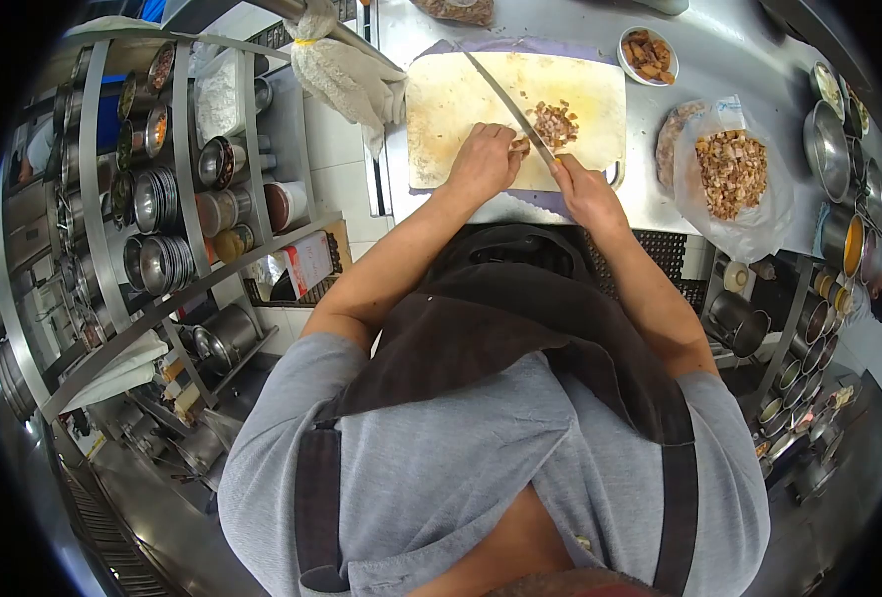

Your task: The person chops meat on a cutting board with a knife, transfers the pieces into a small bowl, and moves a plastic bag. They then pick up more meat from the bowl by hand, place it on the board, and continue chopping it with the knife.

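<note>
A long kitchen knife point(505, 102) lies slantwise over the pale cutting board point(441, 85), its tip toward the far left. My right hand point(587, 194) is closed round its handle near the board's front edge. To the left of the blade, my left hand point(486, 159) has its fingers curled down on the board against a small piece of meat point(520, 146), mostly hidden by the fingers. Right of the blade sits a small heap of diced meat point(557, 124). Under the board a purple cloth point(540, 199) sticks out.
A white bowl point(622, 42) of browned chunks stands behind the board's right corner. Farther right is a plastic bag point(694, 211) of diced meat. A cloth point(336, 75) hangs left of the board. Metal bowls point(827, 149) line the right side; shelves point(93, 199) with containers stand left.
</note>
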Demonstrator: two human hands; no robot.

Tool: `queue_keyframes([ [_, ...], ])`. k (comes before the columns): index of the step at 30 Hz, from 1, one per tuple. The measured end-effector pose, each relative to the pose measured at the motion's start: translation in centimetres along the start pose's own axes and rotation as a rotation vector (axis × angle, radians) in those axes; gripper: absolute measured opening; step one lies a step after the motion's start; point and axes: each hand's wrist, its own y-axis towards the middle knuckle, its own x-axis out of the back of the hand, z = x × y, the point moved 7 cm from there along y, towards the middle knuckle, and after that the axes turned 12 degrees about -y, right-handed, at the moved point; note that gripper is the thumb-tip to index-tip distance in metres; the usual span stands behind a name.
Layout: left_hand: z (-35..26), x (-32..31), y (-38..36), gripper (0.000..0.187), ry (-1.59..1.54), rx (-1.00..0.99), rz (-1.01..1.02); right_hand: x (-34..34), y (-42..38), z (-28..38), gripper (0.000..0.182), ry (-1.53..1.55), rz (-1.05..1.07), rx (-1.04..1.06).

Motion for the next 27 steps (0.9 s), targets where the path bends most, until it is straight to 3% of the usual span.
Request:
queue_keyframes([
  [4,0.3,-0.7,0.1,0.015,-0.002,-0.010,0.054,-0.3,-0.1,0.4,0.033,-0.043,0.090,-0.004],
  [12,-0.2,-0.6,0.3,0.011,-0.016,-0.051,0.049,-1.6,1.7,0.3,0.033,0.005,0.018,-0.002],
  [21,0.4,-0.9,-0.1,0.010,0.027,0.007,0.045,-1.9,-0.8,0.4,0.033,-0.020,0.106,-0.025],
  [27,0.4,-0.6,0.0,0.005,0.016,-0.041,0.032,-2.5,2.0,0.7,0.032,-0.014,0.012,0.012],
])
